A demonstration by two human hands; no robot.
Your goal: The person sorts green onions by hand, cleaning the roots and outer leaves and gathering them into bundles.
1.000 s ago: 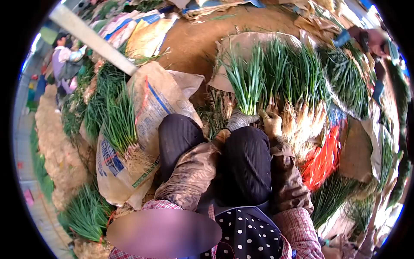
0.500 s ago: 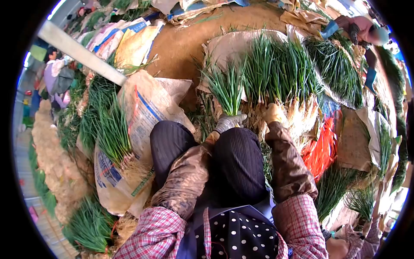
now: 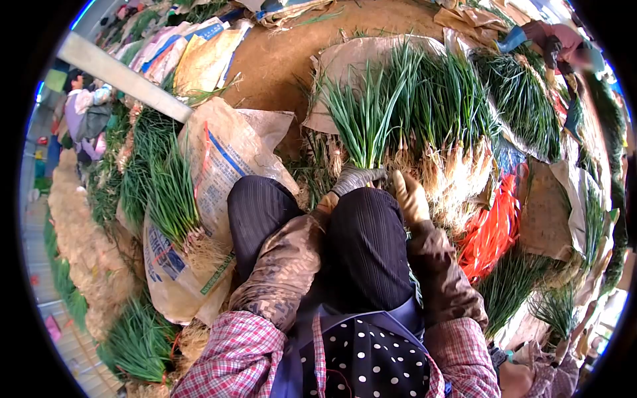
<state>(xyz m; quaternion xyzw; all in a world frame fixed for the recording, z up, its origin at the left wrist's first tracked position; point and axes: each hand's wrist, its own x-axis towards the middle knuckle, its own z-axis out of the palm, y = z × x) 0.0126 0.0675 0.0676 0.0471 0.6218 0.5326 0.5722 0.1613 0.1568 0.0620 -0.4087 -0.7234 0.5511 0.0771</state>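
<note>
My left hand (image 3: 356, 178), in a grey glove, is closed around the base of a bunch of green onions (image 3: 363, 123) that stands upright just past my knee. In a tan glove, my right hand (image 3: 408, 196) rests beside that bunch, against the rooty ends of a big pile of green onions (image 3: 451, 119). Its fingers look loosely curled and I cannot see anything gripped in it. My dark trousers (image 3: 365, 245) fill the middle of the view below both hands.
A printed sack (image 3: 219, 166) with more green onions (image 3: 169, 192) lies at my left. Orange-red ties (image 3: 494, 232) sit at my right. Bare brown ground (image 3: 285, 60) lies ahead. Another person (image 3: 83, 113) is at far left, and one more (image 3: 564, 46) at top right.
My right hand has drawn back from the pile's roots towards my knee. The bunch in my left hand stands taller and more upright. My head view has shifted slightly.
</note>
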